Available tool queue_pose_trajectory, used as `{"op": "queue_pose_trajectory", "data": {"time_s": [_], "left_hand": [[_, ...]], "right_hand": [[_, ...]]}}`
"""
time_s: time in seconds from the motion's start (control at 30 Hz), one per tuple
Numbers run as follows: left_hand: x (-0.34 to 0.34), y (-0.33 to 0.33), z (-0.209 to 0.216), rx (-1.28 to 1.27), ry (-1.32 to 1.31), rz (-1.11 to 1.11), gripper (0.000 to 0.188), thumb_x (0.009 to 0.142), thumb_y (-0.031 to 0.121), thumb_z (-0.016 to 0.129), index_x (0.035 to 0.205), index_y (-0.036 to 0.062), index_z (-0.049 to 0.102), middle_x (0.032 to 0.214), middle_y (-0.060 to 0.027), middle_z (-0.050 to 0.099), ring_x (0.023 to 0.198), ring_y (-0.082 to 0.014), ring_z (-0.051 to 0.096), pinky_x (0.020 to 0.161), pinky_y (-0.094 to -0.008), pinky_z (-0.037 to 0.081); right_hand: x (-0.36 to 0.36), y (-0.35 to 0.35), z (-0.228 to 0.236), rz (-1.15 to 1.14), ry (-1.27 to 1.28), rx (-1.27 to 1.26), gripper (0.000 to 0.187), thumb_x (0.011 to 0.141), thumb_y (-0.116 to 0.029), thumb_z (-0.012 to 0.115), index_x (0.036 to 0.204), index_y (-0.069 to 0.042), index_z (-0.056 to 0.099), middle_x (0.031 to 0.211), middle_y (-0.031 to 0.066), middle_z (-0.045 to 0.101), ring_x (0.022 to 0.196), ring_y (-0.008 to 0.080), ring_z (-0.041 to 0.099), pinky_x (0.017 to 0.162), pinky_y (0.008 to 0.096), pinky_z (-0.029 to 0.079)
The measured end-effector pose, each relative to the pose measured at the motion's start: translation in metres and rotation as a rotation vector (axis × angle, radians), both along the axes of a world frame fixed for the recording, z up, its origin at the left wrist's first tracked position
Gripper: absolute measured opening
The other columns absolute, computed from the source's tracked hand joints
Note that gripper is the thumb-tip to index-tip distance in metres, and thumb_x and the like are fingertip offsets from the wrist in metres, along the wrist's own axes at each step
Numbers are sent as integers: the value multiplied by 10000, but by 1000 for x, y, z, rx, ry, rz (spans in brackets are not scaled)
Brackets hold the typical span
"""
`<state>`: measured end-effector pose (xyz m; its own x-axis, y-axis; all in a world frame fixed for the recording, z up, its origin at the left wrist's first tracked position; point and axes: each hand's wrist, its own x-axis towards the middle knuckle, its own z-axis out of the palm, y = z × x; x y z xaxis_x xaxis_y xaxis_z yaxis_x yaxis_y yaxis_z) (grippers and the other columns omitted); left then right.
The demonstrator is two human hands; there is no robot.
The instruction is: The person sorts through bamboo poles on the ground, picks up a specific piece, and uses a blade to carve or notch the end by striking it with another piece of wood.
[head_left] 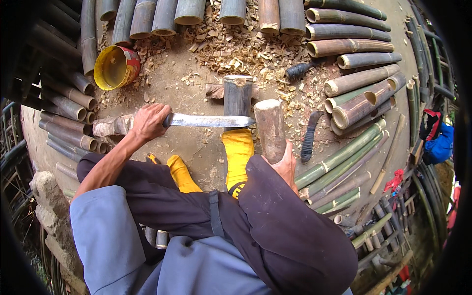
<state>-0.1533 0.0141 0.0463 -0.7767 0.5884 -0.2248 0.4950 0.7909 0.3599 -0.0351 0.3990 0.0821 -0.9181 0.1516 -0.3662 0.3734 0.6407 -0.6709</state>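
Observation:
My left hand [150, 121] is closed round the handle of a long machete [211, 120], whose blade points right. The blade lies across a dark bamboo section [238, 101] on the ground, its far end propped on a wooden block [215, 91]. My right hand [283, 164] grips the lower end of a short wooden log [271, 128], held near the blade's tip. My foot in a yellow sock [237, 152] is against the bamboo's near end; the other yellow-socked foot [183, 174] rests to its left.
A yellow and red bucket [114, 68] stands far left. Curled wood shavings [223, 49] cover the far ground. A knife with a dark wrapped handle [309, 137] lies right of the log. Bamboo sections [351, 46] and green poles [344, 157] line the right; a rock [53, 206] is near left.

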Motion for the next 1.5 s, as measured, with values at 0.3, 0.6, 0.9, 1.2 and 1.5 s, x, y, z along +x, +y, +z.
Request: {"op": "queue_pose_trajectory", "data": {"time_s": [0.3, 0.6, 0.9, 1.2, 1.5], "left_hand": [[-5, 1, 2, -61, -19, 25, 192, 696, 114, 611, 828, 87, 474, 727, -81, 548, 712, -278, 584, 651, -399, 468], [-8, 1, -2, -75, -35, 27, 204, 709, 129, 623, 832, 80, 468, 740, -86, 556, 729, -280, 587, 663, -400, 473], [-13, -1, -4, -65, -24, 11, 227, 685, 122, 629, 829, 77, 460, 724, -98, 545, 705, -300, 579, 634, -411, 466], [-25, 3, -2, -153, -97, 24, 268, 614, 80, 628, 821, 70, 457, 740, -125, 553, 713, -355, 573, 599, -453, 450], [-37, -3, -15, -168, -38, -11, 257, 603, 60, 618, 808, 63, 464, 744, -123, 564, 707, -346, 573, 613, -446, 455]], "right_hand": [[-15, 1, -2, 48, -13, 4, 779, 646, -185, 763, 1287, -13, 356, 1083, 264, 575, 970, 430, 592, 820, 445, 493], [-21, 10, -8, 123, 26, -9, 790, 645, -189, 767, 1298, -26, 352, 1080, 265, 577, 964, 415, 602, 808, 437, 510], [-23, 19, -12, 191, 25, 31, 823, 650, -206, 763, 1328, -37, 328, 1089, 265, 577, 952, 424, 601, 796, 454, 512], [-42, 47, 12, 623, 187, 116, 832, 572, -209, 808, 1280, -25, 412, 1078, 236, 587, 934, 382, 616, 791, 413, 522], [-127, 10, 24, 1394, 116, 520, 707, 718, -156, 699, 1343, -123, 367, 965, 206, 585, 772, 284, 609, 513, 364, 526]]}}
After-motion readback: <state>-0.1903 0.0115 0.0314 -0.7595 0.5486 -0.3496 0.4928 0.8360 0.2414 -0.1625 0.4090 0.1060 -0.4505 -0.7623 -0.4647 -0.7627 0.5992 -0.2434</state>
